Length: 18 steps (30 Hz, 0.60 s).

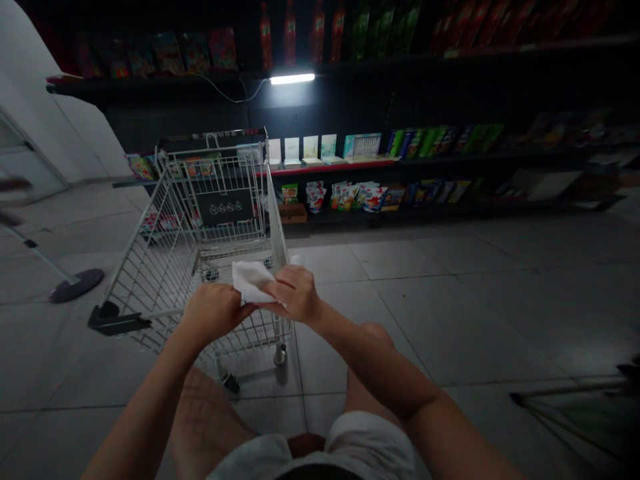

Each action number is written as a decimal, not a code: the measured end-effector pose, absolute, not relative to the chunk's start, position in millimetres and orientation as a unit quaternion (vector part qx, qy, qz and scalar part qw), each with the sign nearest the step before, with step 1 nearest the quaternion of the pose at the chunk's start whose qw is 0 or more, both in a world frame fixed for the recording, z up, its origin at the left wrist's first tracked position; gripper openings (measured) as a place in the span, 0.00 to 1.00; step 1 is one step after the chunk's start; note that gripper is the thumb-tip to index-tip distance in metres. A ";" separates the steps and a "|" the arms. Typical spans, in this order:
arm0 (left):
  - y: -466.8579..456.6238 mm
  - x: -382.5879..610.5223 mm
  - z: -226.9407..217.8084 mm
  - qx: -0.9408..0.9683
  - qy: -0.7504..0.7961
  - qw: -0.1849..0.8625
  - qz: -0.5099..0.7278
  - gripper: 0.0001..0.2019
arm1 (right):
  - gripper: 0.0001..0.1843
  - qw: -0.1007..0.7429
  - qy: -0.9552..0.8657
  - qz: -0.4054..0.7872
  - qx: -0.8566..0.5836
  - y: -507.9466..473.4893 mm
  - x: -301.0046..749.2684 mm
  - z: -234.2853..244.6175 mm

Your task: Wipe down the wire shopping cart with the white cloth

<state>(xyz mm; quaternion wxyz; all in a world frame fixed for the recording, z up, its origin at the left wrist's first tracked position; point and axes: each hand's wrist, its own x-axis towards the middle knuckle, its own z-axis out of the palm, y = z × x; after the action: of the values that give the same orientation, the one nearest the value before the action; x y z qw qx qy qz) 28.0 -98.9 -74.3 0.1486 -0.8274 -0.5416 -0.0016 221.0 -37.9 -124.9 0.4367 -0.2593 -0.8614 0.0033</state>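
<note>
Both hands meet in front of me over the near end of a white wire shopping cart (165, 260). My left hand (213, 310) and my right hand (295, 293) pinch a folded white cloth or paper (250, 280) between them, fingers closed on it. The cloth sticks up above the knuckles, close to the cart's handle bar. The cart's basket looks bare inside, with a dark sign on its far end. My knees and light shorts show below.
Dark store shelves (380, 167) with colourful packets and booklets run along the back, lit by a tube lamp (293, 79). A stand with a round base (75, 285) is at left. A thin metal frame (565, 393) lies at right. Grey floor tiles all round.
</note>
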 end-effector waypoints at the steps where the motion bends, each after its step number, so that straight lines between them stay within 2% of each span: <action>1: -98.6 28.6 -73.8 -0.831 -0.536 0.147 -0.006 0.24 | 0.30 0.452 -0.839 0.030 -0.302 -33.5 223.2 -122.5; 3: -99.1 30.4 -72.0 -0.840 -0.525 0.136 -0.010 0.23 | 0.33 0.498 -0.769 0.081 -0.393 -23.6 231.3 -113.6; 5: -100.0 31.5 -70.1 -0.845 -0.520 0.127 -0.007 0.24 | 0.32 0.506 -0.759 0.101 -0.397 -15.7 240.8 -102.0; 9: -99.9 29.7 -68.7 -0.847 -0.515 0.135 -0.002 0.25 | 0.27 0.361 -0.902 0.124 -0.203 -7.5 246.5 -86.7; 10: -99.6 29.0 -68.5 -0.847 -0.514 0.138 -0.002 0.24 | 0.28 0.354 -0.904 0.148 -0.190 -6.1 244.0 -86.3; 12: -98.9 28.2 -67.9 -0.848 -0.512 0.136 0.001 0.24 | 0.30 0.434 -0.846 0.212 -0.228 -4.4 236.3 -90.4; 14: -98.5 27.8 -67.0 -0.848 -0.514 0.127 0.002 0.24 | 0.31 0.591 -0.709 0.249 -0.293 -7.2 228.7 -100.2; 16: -98.2 27.2 -65.9 -0.851 -0.512 0.117 -0.003 0.23 | 0.27 0.717 -0.587 0.206 -0.315 -17.3 224.1 -114.4; 18: -97.7 25.8 -64.7 -0.857 -0.503 0.110 0.002 0.22 | 0.21 0.754 -0.598 0.090 -0.258 -32.9 222.5 -132.1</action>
<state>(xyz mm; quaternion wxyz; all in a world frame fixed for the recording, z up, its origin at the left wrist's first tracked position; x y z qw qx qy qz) 25.8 -97.7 -64.7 0.1098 -0.8573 -0.5029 0.0018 222.5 -32.9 -132.1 0.7538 -0.2577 -0.5977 0.0903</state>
